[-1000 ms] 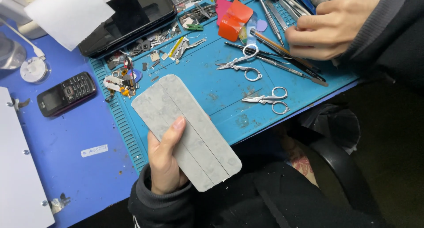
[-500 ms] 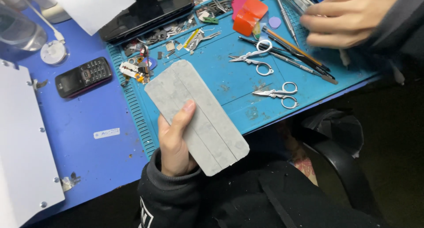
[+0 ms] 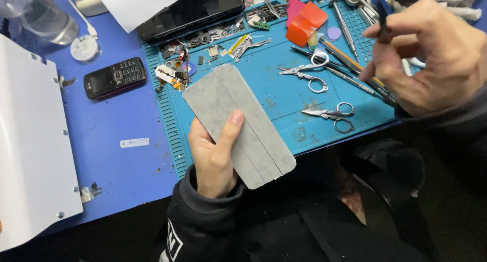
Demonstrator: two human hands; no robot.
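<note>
- Over the near edge of the teal silicone work mat [image 3: 284, 109], left hand [image 3: 215, 158] grips a flat grey rectangular slab with rounded corners and a lengthwise seam [image 3: 238, 122]; thumb lies across the slab's face, fingers wrap behind, hand closed round its lower left edge.
- Grey slab is tilted, upper end toward the mat's left part, lower end hanging past the table edge above a dark sleeve.
- Right hand [image 3: 431, 59] is up at the right, above the mat's right end; fingers curled and pinched on a thin dark tool [image 3: 381, 13] poking up from thumb and forefinger; can't tell what kind of tool.
- Two small steel scissors on the mat: one pair [image 3: 307, 74] upper, one pair [image 3: 332, 115] lower, both right of the slab, apart from it.
- Orange-red plastic pry piece [image 3: 304, 23] near the mat's far edge, thin metal picks and tweezers [image 3: 350, 79] lying beside the scissors, under the right hand.
- Small loose screws and metal bits [image 3: 177, 71] cluster at the mat's upper left, just above the slab.
- Black keypad phone [image 3: 114, 78] lies on the blue tabletop [image 3: 127, 160] left of the mat.
- White panel with screws along its edge [image 3: 30, 150] at far left; black flat device [image 3: 190, 8] and white sheet [image 3: 134, 5] at the top.
</note>
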